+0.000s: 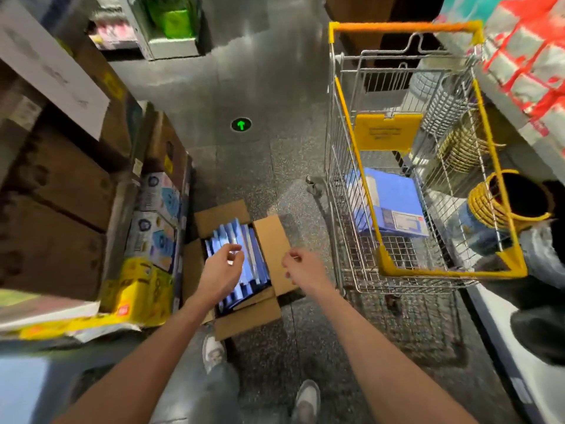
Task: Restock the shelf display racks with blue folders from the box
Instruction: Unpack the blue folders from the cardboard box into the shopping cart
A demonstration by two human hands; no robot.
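Observation:
An open cardboard box (270, 240) sits on the floor below me, flaps spread, packed with several shiny blue folders (244, 240) standing on edge. My left hand (221, 269) hovers just over the folders with fingers curled loosely apart, holding nothing. To the right, my right hand (301, 267) hangs above the box's right flap, fingers loosely curled and empty. Neither hand touches a folder.
A wire shopping cart with yellow trim (425, 166) stands right of the box, with blue packs (394, 203) inside. Stacked brown cartons and yellow packages (140, 286) fill the left side. A shelf edge with baskets (501, 203) lies at the right. A green floor arrow (241, 124) marks the aisle.

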